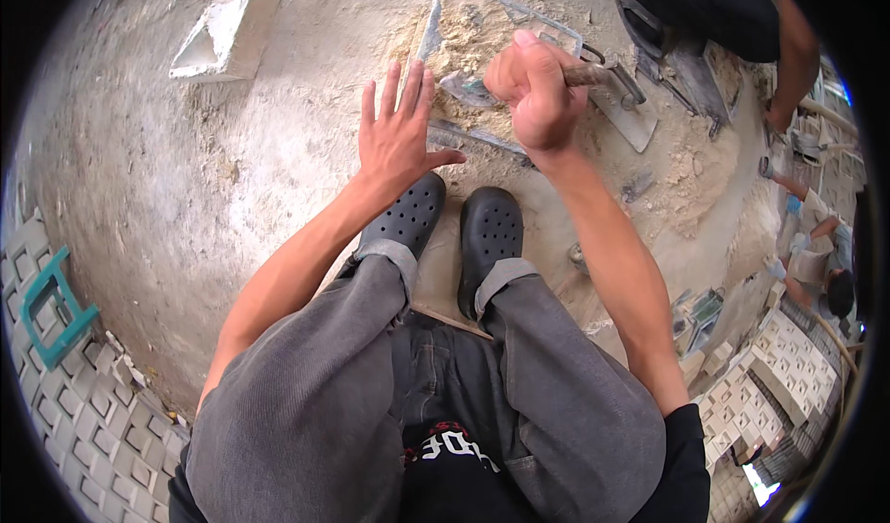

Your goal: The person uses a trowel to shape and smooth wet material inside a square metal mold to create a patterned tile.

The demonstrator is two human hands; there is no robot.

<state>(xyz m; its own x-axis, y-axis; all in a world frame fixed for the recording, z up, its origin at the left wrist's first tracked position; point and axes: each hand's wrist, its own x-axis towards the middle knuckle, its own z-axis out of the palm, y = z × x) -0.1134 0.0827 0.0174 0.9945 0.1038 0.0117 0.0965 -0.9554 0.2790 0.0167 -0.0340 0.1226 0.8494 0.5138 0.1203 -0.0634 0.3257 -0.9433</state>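
Note:
My right hand (542, 92) is closed in a fist around the worn wooden handle of a trowel (584, 75). Its bent metal shank sticks out to the right, above a flat grey blade (629, 120). Beside it, my left hand (397, 133) is open with fingers spread, back up, and holds nothing. Both hands are over the near side of a rectangular tray (428, 36) with thin grey walls, which contains crumbly tan material (473, 27). Between the hands lies a small greyish piece with a green tint (468, 89), its kind unclear.
A white block with a hollow side (232, 36) stands at the far left. Loose tan powder (691, 171) is heaped right of the tray. Another person's arm (793, 59) is at upper right, more people beyond. A teal plastic frame (56, 305) and patterned blocks (769, 370) lie at the sides.

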